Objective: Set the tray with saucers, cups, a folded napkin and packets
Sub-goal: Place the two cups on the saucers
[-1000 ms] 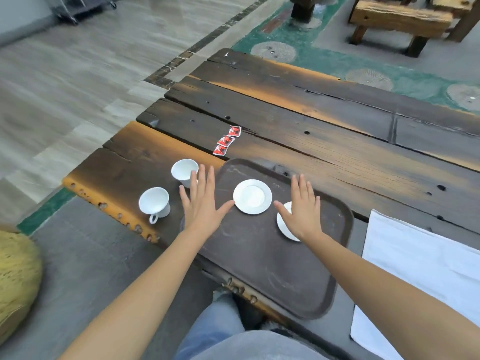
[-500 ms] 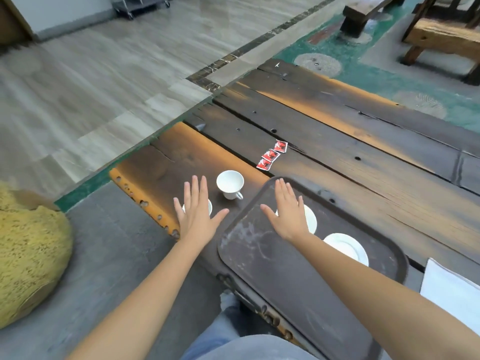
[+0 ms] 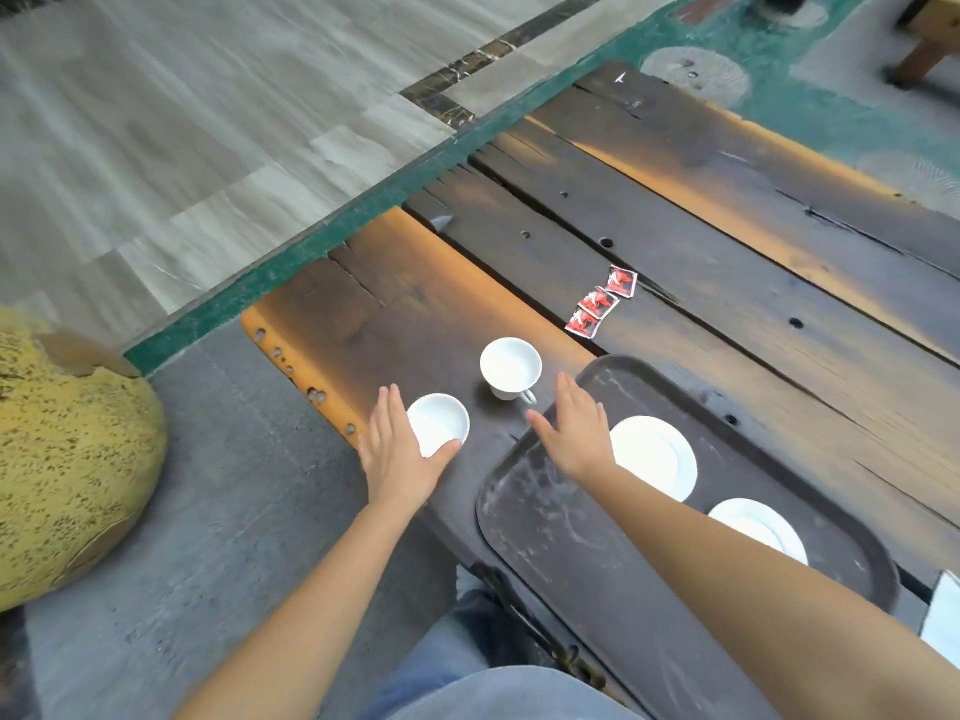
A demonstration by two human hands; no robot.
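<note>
Left hand [image 3: 400,452]: wide, fingers straight, beside near cup [image 3: 440,422] on bench [image 3: 415,304].
Far cup [image 3: 511,366]: upright, handle points toward tray [image 3: 571,553].
Right hand [image 3: 576,431]: flat, wide, above tray corner.
Packets [image 3: 600,304]: three, slanted row, behind tray.

Both our bare forearms [image 3: 332,574] reach forward. Our left grip [image 3: 397,449] is palm-down, fingers straight together, thumb angled rightward. Our right grip [image 3: 576,433] looks equally flat, thumb spread leftward, though motion blur softens its fingertips.
</note>
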